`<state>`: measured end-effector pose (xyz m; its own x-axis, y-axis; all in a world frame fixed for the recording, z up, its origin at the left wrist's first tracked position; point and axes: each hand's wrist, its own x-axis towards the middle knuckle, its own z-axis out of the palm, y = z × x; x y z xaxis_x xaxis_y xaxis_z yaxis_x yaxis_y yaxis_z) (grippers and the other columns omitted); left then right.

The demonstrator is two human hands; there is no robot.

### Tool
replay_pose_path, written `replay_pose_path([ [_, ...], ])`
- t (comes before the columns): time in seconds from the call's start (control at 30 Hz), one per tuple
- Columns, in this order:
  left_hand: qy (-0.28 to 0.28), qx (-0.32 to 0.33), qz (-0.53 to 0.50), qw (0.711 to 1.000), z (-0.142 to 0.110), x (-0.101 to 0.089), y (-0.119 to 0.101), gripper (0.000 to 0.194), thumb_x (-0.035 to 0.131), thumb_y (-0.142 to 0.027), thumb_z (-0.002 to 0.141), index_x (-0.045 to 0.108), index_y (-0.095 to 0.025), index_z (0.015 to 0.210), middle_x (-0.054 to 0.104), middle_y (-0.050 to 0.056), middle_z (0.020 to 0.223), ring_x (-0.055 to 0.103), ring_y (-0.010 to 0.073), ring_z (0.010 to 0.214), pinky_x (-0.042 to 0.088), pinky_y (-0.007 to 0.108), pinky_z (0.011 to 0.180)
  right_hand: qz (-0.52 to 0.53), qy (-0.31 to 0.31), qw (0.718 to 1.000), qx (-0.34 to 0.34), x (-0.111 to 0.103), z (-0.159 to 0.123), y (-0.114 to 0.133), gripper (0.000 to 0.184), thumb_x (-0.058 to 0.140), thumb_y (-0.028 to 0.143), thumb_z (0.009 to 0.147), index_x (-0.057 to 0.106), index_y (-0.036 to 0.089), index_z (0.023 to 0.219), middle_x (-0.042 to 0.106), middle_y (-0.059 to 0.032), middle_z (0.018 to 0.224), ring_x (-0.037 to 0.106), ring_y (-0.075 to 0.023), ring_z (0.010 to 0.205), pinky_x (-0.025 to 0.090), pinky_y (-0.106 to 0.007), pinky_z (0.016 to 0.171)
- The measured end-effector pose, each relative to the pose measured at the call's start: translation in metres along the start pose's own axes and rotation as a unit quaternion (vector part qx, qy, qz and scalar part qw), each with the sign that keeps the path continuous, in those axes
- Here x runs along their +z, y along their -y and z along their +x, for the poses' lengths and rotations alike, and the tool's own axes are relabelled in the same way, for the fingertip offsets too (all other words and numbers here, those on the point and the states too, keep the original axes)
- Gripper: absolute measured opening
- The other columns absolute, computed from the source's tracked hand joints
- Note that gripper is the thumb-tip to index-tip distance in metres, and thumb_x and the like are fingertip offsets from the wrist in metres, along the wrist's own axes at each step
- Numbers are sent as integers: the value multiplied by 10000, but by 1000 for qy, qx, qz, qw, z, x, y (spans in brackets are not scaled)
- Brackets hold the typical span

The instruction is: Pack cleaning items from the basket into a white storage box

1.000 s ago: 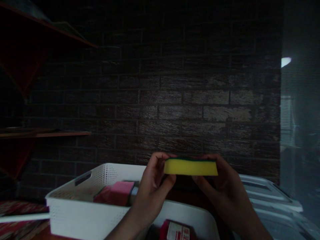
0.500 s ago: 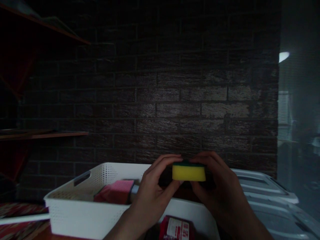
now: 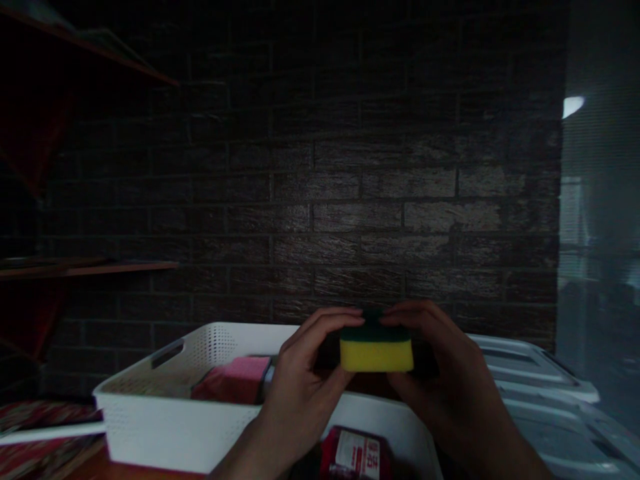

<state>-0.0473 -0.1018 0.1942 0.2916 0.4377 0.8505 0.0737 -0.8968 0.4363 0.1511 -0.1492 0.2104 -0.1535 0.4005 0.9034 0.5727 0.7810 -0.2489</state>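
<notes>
A sponge (image 3: 377, 356), yellow below with a dark green scouring layer on top, is held level between my two hands. My left hand (image 3: 310, 380) pinches its left end, fingers on the green top and thumb at the lower edge. On the opposite end, my right hand (image 3: 445, 373) grips it the same way. Beneath the hands, a red package with a white printed label (image 3: 357, 455) lies in a white bin (image 3: 395, 417). Left of my left hand, a larger white basket (image 3: 165, 427) with perforated sides contains a pink item (image 3: 237, 377).
Clear plastic lids or boxes (image 3: 540, 380) lie to the right. A dark brick wall (image 3: 320, 200) rises behind. Wooden shelves (image 3: 90, 268) jut out at the left, above a red patterned cloth (image 3: 40, 417) and a white rod (image 3: 50, 434).
The sponge has tipped so that more of its green top shows, and it sits slightly lower. Both hands keep their grip on it.
</notes>
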Motion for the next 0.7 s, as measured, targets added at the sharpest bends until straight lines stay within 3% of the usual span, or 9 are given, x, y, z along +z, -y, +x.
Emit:
replay_pose_path([
  [0.17, -9, 20, 19, 1000, 0, 0, 0, 405, 631, -88, 904, 615, -329, 1228, 583, 22, 1327, 568, 212, 1248, 490, 375, 1044, -5, 2, 1000, -8, 0, 0, 0, 535, 643, -3, 711, 624, 266, 1172, 599, -55, 1209, 599, -221, 1140, 520, -328, 942],
  [0.27, -25, 43, 69, 996, 0, -2, 2, 442, 620, -45, 883, 623, -318, 1231, 571, 22, 1327, 555, 203, 1244, 481, 361, 1038, -16, -1, 1000, -3, 0, -1, 3, 520, 746, 136, 756, 613, 277, 1238, 563, -70, 1276, 601, -223, 1157, 539, -316, 942],
  [0.47, -63, 158, 224, 960, -4, -2, 5, 465, 639, -18, 849, 645, -263, 1244, 580, 55, 1263, 510, 227, 1207, 428, 396, 1041, 24, 22, 999, 36, 5, -4, 7, 826, 877, 414, 692, 489, 282, 1410, 538, -98, 1362, 614, -261, 1173, 583, -327, 916],
  [0.6, -54, 201, 261, 943, -5, 0, 2, 455, 662, -47, 843, 641, -258, 1245, 581, 69, 1230, 457, 254, 1241, 416, 411, 1053, 87, 43, 990, 101, 11, -6, 3, 733, 832, 349, 764, 469, 311, 1400, 614, -74, 1311, 657, -251, 1121, 594, -337, 904],
  [0.7, -33, 158, 236, 958, -4, -5, -6, 560, 733, -112, 773, 598, -293, 1286, 526, 70, 1338, 402, 299, 1327, 371, 472, 1115, 175, 46, 972, 150, 11, -6, 1, 682, 781, 222, 796, 445, 316, 1382, 634, -66, 1297, 673, -238, 1110, 592, -332, 915],
])
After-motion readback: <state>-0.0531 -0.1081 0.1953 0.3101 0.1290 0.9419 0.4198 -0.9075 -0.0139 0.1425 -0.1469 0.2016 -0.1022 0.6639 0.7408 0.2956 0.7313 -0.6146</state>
